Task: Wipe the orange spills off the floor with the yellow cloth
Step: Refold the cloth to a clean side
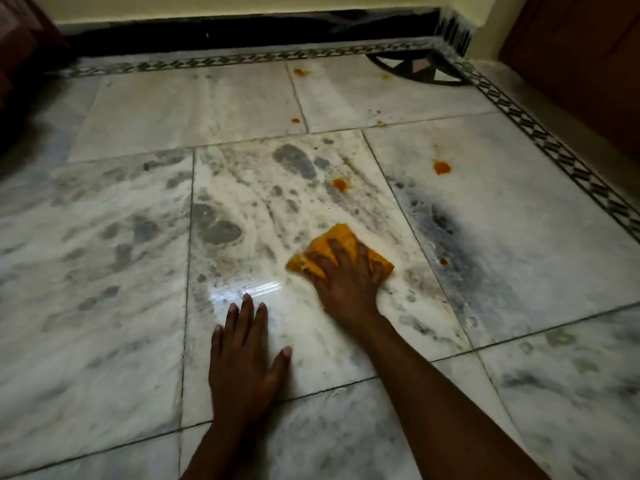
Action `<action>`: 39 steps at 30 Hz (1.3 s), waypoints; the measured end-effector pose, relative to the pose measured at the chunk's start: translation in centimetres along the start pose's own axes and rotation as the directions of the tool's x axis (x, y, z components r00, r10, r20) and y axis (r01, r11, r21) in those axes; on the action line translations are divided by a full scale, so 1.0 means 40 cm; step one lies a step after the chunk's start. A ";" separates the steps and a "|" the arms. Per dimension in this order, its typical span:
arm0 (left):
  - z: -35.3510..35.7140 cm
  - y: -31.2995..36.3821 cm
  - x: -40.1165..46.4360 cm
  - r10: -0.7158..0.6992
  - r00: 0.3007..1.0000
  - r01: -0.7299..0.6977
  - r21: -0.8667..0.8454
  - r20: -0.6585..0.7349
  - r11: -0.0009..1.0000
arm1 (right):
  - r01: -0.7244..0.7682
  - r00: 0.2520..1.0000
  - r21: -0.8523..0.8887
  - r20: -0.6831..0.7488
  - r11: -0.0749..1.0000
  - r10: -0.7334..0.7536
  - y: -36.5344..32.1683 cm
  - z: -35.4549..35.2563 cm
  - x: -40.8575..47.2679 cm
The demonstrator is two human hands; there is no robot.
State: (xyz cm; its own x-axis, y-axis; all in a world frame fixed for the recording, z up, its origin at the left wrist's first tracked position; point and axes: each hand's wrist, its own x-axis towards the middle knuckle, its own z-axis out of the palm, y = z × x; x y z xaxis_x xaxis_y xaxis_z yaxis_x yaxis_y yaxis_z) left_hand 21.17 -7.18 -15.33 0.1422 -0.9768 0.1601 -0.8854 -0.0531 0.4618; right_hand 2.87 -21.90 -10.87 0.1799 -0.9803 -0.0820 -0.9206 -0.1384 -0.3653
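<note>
My right hand [346, 275] lies flat on the folded yellow cloth [341, 239], pressing it onto the white marble floor [138, 237] with fingers spread. My left hand [247, 358] rests palm down on the floor, fingers straight, holding nothing. Orange spills dot the tiles beyond the cloth: one [339, 183] just ahead, a larger one [441, 167] to the right, a small spot [443, 261] right of the cloth, and others far off [300, 72] [295, 120] [381, 123].
A patterned dark border strip [540, 133] runs along the floor's far and right edges. A black skirting and pale wall [242, 32] stand at the back, a brown wooden door [581, 64] at the right, dark furniture [20, 57] at the far left.
</note>
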 end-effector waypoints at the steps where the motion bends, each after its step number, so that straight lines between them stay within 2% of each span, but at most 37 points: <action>1: -0.004 0.001 0.004 -0.023 1.000 0.024 -0.039 0.015 0.999 | 0.075 0.997 0.018 0.019 0.997 -0.075 0.012 -0.001 -0.029; 3: -0.010 0.014 0.018 -0.072 0.997 0.076 -0.123 0.036 0.989 | 0.109 0.993 0.201 0.030 0.973 -0.117 0.033 -0.017 -0.066; 4: -0.011 0.027 0.024 -0.107 0.994 0.111 -0.189 0.035 0.976 | 0.062 0.997 0.375 0.024 0.925 -0.076 0.041 -0.030 -0.071; 5: -0.018 0.044 0.027 -0.142 0.989 0.144 -0.277 0.030 0.950 | 0.000 0.999 0.563 0.027 0.826 -0.018 0.042 -0.048 -0.073; 7: -0.038 0.107 0.032 -0.198 0.979 0.193 -0.497 0.042 0.846 | -0.084 0.994 0.873 0.040 0.481 0.101 0.044 -0.101 -0.083; 8: -0.047 0.145 0.034 -0.203 0.977 0.202 -0.574 0.065 0.793 | -0.111 0.987 0.951 0.072 0.290 0.141 0.043 -0.127 -0.087; 9: -0.056 0.184 0.039 -0.185 0.979 0.201 -0.614 0.090 0.763 | -0.149 0.978 0.984 0.131 0.102 0.164 0.042 -0.148 -0.093; 10: -0.067 0.228 0.041 -0.142 0.985 0.173 -0.639 0.100 0.749 | -0.179 0.968 0.983 0.184 -0.043 0.173 0.045 -0.171 -0.105; 11: -0.075 0.264 0.042 -0.091 0.992 0.129 -0.652 0.091 0.747 | -0.200 0.960 0.969 0.223 -0.143 0.169 0.047 -0.186 -0.118; 13: -0.083 0.322 0.047 0.020 0.999 0.016 -0.666 0.046 0.746 | -0.229 0.953 0.934 0.273 -0.274 0.134 0.056 -0.210 -0.141; 15: -0.085 0.349 0.062 0.101 0.995 -0.078 -0.614 0.003 0.786 | -0.272 0.936 0.885 0.335 -0.378 0.111 0.072 -0.230 -0.152; 19: -0.103 0.360 0.076 0.206 0.978 -0.187 -0.488 -0.014 0.853 | -0.342 0.899 0.827 0.427 -0.446 0.102 0.089 -0.271 -0.185; 22: -0.118 0.368 0.077 0.277 0.959 -0.271 -0.426 -0.049 0.863 | -0.342 0.898 0.830 0.427 -0.440 0.107 0.092 -0.283 -0.213; 26: -0.142 0.395 0.069 0.250 0.958 -0.288 -0.444 -0.144 0.848 | -0.308 0.911 0.841 0.395 -0.444 0.116 0.088 -0.295 -0.230; 28: -0.166 0.418 0.060 0.129 0.979 -0.196 -0.542 -0.160 0.817 | -0.289 0.920 0.852 0.373 -0.437 0.120 0.081 -0.304 -0.238; 30: -0.187 0.433 0.058 -0.051 0.991 -0.040 -0.648 -0.120 0.761 | -0.291 0.919 0.859 0.373 -0.421 0.126 0.078 -0.300 -0.245; 32: -0.204 0.439 0.065 -0.226 0.969 0.082 -0.723 -0.104 0.686 | -0.282 0.922 0.860 0.366 -0.425 0.129 0.078 -0.293 -0.253; 35: -0.226 0.423 0.096 -0.443 0.894 0.195 -0.831 -0.068 0.521 | -0.254 0.942 0.811 0.331 -0.527 0.056 0.078 -0.292 -0.271; 37: -0.244 0.412 0.123 -0.515 0.856 0.236 -0.847 -0.051 0.476 | -0.223 0.956 0.754 0.293 -0.618 0.012 0.092 -0.296 -0.288; 39: -0.275 0.407 0.147 -0.507 0.859 0.231 -0.832 -0.069 0.504 | -0.215 0.959 0.740 0.284 -0.637 0.006 0.116 -0.294 -0.301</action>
State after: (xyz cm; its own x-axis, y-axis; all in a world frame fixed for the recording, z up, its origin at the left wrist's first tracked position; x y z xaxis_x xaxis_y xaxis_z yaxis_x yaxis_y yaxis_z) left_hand 12.46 -11.51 2.73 0.6014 -0.7981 -0.0364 -0.0457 -0.0799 0.9958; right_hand -7.66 -12.41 -0.68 0.2657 -0.9007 -0.3437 0.8045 0.4036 -0.4358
